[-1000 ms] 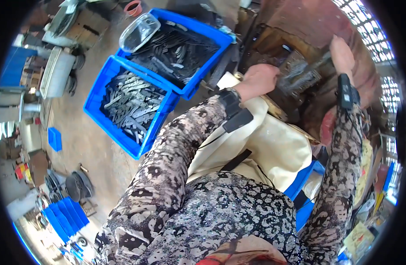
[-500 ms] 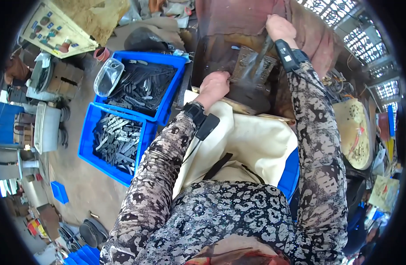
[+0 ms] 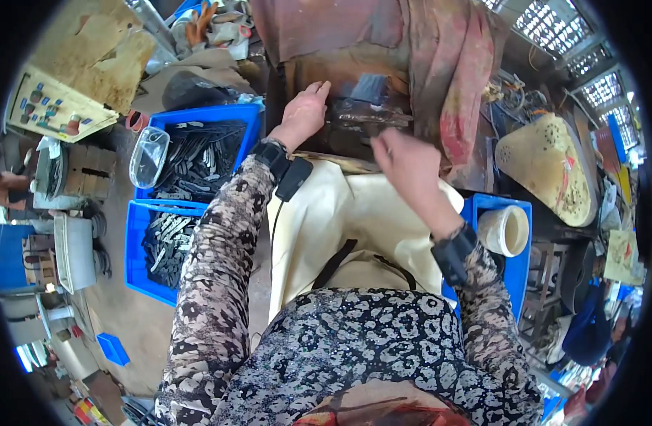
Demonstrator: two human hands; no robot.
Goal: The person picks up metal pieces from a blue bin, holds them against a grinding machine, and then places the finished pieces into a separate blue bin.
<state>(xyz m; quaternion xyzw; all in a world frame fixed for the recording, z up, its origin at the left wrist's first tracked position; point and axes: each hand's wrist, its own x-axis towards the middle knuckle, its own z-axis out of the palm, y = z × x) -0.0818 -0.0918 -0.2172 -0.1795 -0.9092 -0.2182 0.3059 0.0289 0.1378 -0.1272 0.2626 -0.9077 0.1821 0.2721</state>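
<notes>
1. Since half a second ago, the right hand (image 3: 414, 167) has come down from beside the reddish cloth (image 3: 450, 78) to the front of the trough (image 3: 340, 160), and the pale bucket (image 3: 492, 228) is now in view; the left hand (image 3: 304, 117) stays by the trough's left side, while the whole view has shifted
2. Nearest, the two patterned sleeves (image 3: 216, 277) rise from the lower edge, a black device on each wrist, the cream apron (image 3: 354, 213) spread between them
3. The right forearm slants inward, back of the hand up, its fingers bent and pointing up and left; whether they grasp anything I cannot tell
4. The left arm is straighter, its fingers bent toward the trough's middle; their grip, too, I cannot tell
5. The wet metal block (image 3: 372, 110) lies inside the trough, just beyond the hands
6. Left of the sleeves, one blue bin (image 3: 135, 263) holds pale strips and the farther blue bin (image 3: 251, 135) dark ones
7. Farther off at upper left, a cream control panel (image 3: 63, 106) carries small blue labels (image 3: 40, 86), too small to read
</notes>
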